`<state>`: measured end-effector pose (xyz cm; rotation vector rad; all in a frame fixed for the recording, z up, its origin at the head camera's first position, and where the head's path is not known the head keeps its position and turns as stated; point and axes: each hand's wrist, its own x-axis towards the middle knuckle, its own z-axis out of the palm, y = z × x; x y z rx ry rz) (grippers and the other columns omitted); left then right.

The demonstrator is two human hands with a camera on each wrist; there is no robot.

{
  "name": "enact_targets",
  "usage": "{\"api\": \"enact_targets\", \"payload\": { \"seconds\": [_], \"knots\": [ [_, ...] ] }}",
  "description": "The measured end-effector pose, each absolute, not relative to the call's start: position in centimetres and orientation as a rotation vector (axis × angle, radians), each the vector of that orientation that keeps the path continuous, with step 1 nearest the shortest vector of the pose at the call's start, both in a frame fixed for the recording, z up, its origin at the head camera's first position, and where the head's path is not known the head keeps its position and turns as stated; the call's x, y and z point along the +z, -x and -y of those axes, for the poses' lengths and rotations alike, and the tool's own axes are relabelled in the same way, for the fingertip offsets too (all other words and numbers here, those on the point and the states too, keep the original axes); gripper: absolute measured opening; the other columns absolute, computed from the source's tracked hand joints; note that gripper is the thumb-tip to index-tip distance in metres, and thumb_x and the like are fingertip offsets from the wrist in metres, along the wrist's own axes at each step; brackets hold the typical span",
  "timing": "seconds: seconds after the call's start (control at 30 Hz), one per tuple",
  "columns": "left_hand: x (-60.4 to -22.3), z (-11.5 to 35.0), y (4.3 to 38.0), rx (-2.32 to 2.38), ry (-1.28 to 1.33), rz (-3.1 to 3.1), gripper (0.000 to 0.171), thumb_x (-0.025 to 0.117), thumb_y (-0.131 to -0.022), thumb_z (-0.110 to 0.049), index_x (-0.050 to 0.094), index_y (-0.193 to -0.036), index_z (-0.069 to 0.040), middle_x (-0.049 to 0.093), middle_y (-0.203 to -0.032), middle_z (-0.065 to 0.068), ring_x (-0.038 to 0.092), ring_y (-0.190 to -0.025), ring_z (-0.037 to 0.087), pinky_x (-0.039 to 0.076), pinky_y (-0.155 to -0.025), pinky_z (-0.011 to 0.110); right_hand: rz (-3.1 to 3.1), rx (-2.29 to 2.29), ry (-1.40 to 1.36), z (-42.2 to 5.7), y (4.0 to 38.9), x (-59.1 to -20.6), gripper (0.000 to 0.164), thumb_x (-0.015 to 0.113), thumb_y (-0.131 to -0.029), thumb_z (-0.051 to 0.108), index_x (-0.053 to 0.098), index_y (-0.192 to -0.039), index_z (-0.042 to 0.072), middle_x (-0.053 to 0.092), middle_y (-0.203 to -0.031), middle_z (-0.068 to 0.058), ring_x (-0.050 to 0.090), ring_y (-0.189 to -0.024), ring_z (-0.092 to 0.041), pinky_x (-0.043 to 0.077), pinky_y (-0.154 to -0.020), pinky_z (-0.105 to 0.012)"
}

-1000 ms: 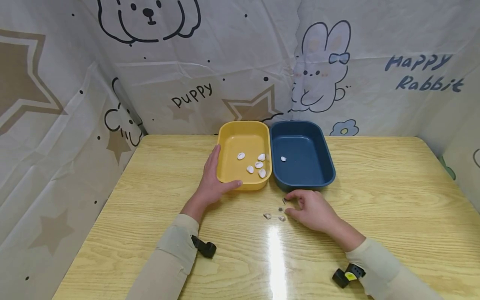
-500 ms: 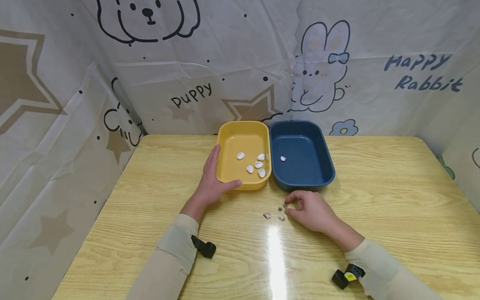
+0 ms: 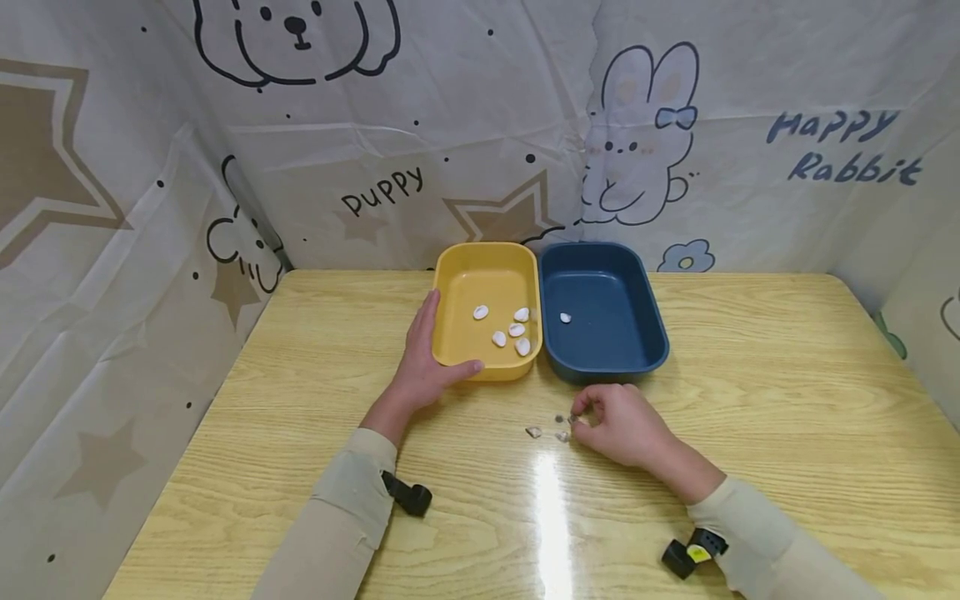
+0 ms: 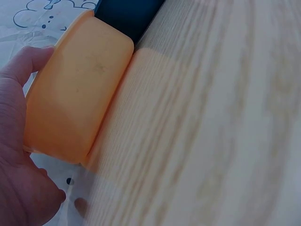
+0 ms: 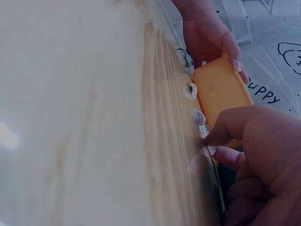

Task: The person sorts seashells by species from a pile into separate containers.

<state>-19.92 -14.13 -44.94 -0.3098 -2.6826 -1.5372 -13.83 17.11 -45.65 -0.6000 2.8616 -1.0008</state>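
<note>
My left hand (image 3: 422,362) holds the near left corner of a yellow plastic bin (image 3: 468,372), fingers along its left side and thumb (image 4: 35,59) over the front rim. Several white shells (image 3: 516,330) lie inside it. My right hand (image 3: 628,427) is low over the table in front of the blue bin (image 3: 603,372). Its thumb and index finger pinch a small ridged seashell (image 5: 210,150), partly hidden by the fingertips. Just left of them, small shells lie on the wood, among them a pale one (image 5: 190,91) and a dark one (image 3: 558,418).
Side by side, the two bins stand at the back of the wooden table (image 3: 300,375). One small white shell (image 3: 566,317) lies in the blue bin. Behind and at the sides hangs a printed cloth (image 3: 465,100).
My right hand's fingertips have closed together around a small shell and drawn it slightly toward me. My left hand and both bins have stayed in place.
</note>
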Motion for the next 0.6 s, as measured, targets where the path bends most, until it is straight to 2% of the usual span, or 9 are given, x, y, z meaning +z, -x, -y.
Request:
{"api": "enact_targets", "payload": {
  "seconds": [0.3,0.6],
  "knots": [
    [-44.84,14.11,19.92,-1.53,0.319,2.674,0.124,0.089,-0.073,-0.041,0.002,-0.162,-0.032,0.003,-0.166,-0.005,0.004,-0.149,0.018,0.012,-0.117,0.049,-2.91,-0.947,0.737,-17.19,13.78,-45.51,0.01,0.076,-0.075,0.016,0.069,-0.082,0.016,0.043,-0.053,0.013,0.036,-0.047,-0.002,0.037,-0.046,-0.026],
    [-44.89,14.06,19.92,-1.533,0.308,2.688,0.124,0.088,-0.073,-0.04,0.001,-0.161,-0.033,0.003,-0.166,-0.006,0.004,-0.149,0.018,0.012,-0.117,0.048,-2.927,-0.932,0.74,-17.33,13.95,-45.62,0.012,0.079,-0.08,0.023,0.068,-0.078,0.019,0.044,-0.051,0.015,0.039,-0.046,-0.002,0.038,-0.047,-0.027]
  ]
}}
